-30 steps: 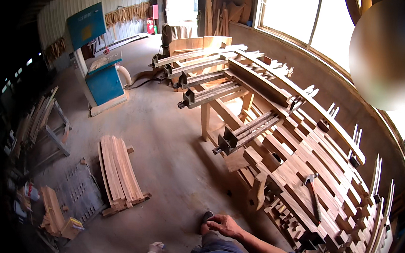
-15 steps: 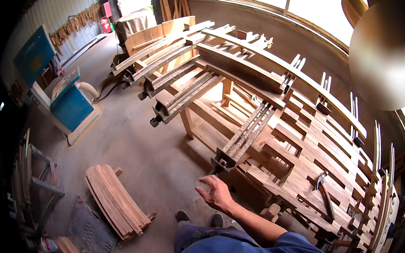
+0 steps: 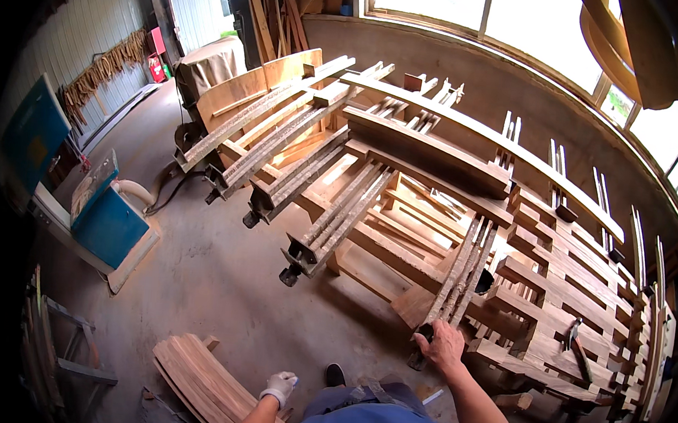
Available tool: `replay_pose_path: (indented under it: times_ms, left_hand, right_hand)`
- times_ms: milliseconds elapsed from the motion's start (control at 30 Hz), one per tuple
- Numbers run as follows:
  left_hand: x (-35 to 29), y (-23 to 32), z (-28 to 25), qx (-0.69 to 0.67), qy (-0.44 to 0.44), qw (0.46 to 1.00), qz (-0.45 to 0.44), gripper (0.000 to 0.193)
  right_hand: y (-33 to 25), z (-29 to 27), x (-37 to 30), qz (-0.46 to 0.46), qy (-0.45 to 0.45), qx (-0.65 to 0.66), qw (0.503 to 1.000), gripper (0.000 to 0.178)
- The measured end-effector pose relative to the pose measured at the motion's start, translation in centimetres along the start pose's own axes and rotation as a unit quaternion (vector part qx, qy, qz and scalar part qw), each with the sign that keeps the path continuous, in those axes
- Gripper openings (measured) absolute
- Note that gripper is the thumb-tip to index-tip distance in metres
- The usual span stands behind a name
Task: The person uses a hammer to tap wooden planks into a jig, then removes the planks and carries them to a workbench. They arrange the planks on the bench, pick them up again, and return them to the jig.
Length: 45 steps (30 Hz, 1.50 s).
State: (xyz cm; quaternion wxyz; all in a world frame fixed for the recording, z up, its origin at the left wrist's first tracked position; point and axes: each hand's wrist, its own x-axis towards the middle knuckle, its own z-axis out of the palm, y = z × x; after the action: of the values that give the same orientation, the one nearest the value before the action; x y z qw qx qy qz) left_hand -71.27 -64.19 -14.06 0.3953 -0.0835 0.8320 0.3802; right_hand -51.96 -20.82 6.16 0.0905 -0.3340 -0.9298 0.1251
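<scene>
My right hand, bare, is on the near end of a long metal bar clamp, thumb on one side and fingers over the top. This clamp lies across the wooden frame, beside a panel of staggered wooden strips. My left hand wears a white glove and is held low, fingers curled closed. Whether anything is inside that fist is hidden. Just left of it lies a stack of curved wooden boards.
More bar clamps stick out toward me over the bench's left end. A hammer rests on the strips. A blue machine with a hose stands at left. A long pale board spans the far side.
My right hand has moved right and down onto the clamp's end, which it was apart from before. My gloved left hand has come into view. The view has shifted.
</scene>
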Motion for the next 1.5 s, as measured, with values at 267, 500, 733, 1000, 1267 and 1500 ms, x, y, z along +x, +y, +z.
replay_pose_path:
  times_ms: [267,500,733,1000,1267,1500]
  left_hand:
    - [3.4,22.2,1.2,0.157,-0.028,0.948,0.276,0.036]
    - [2.0,35.1,8.9,0.255,-0.138,0.87,0.399,0.04]
    - [3.4,51.2,14.4,0.283,-0.107,0.836,0.457,0.044]
    - [11.1,71.6,18.8,0.41,0.039,0.701,0.583,0.076]
    - [16.9,86.9,22.5,0.579,0.08,0.563,0.584,0.1]
    - [20.0,93.1,24.4,0.633,-0.032,0.527,0.566,0.096]
  right_hand:
    - [-0.3,-0.4,2.6,0.062,-0.126,-0.017,0.99,0.059]
    - [0.4,-1.2,3.9,0.078,-0.19,0.036,0.978,0.061]
    - [0.8,-1.5,4.5,0.149,-0.169,0.068,0.972,0.067]
    - [-0.7,-2.7,6.6,0.258,-0.18,0.095,0.944,0.083]
    - [-0.7,-1.9,7.9,0.389,-0.106,0.135,0.905,0.072]
    - [-1.4,-0.8,8.4,0.389,-0.013,0.068,0.919,0.061]
